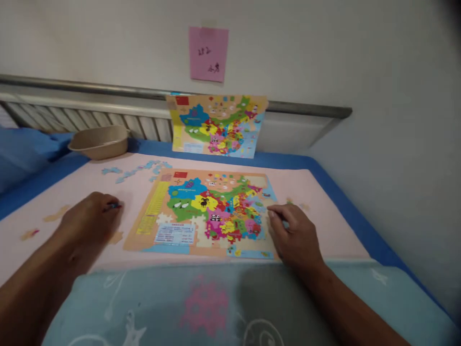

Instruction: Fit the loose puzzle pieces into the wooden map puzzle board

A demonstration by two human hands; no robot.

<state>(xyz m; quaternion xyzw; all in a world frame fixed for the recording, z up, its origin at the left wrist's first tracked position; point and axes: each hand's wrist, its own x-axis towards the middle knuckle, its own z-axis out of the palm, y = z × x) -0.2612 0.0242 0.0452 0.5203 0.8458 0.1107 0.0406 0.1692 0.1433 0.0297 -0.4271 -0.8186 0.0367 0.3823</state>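
Note:
A partly assembled map jigsaw puzzle (187,215) lies flat on the pink sheet, with bare backing showing along its lower and right parts. Left of it, my left hand (88,216) is closed in a pinch on a small dark-blue puzzle piece (114,205), mostly covered by the fingers. My right hand (293,230) rests at the puzzle's right edge, fingers curled and thumb against the forefinger. A bluish bit shows between those fingers, too small to name. Behind, a matching map picture (219,126) stands upright against the bed rail.
Loose blue puzzle pieces (139,169) lie beyond the puzzle's upper left corner. Orange pieces (56,213) are scattered at the left. A beige basket (99,143) stands at the back left. A metal rail (309,109) runs along the wall under a pink note (208,54).

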